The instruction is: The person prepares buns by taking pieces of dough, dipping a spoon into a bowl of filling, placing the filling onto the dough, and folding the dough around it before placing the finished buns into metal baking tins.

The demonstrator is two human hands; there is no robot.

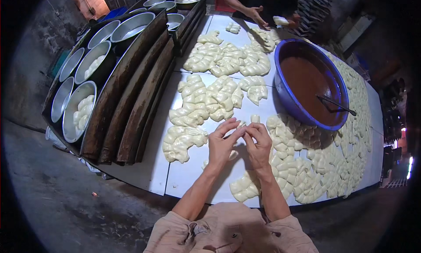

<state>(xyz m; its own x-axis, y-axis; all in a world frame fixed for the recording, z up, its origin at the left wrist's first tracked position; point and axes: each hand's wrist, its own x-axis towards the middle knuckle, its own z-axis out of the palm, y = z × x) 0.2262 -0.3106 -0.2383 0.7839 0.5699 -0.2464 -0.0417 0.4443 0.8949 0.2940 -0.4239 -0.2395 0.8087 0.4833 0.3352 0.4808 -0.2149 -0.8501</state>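
My left hand point(222, 143) and my right hand point(258, 145) meet over the white table point(184, 183), fingertips pinched together around a small pale dough piece point(240, 124), which is mostly hidden by the fingers. A small dough lump point(255, 118) lies just beyond my right hand, and another pale piece point(233, 155) shows below my fingers. Clusters of pale dough pieces lie to the left point(186, 143), beyond point(221, 99) and to the right point(298, 169) of my hands. A large blue basin point(278, 69) of brown mixture with a dark long-handled utensil point(333, 104) stands at the right.
Stacked dark trays point(131, 108) along the left hold round metal pans point(70, 132), some with dough in them. Across the table another person's hands point(258, 14) are near more dough point(232, 27), one holding a pale piece. A dark stack of slatted items point(313, 12) stands behind.
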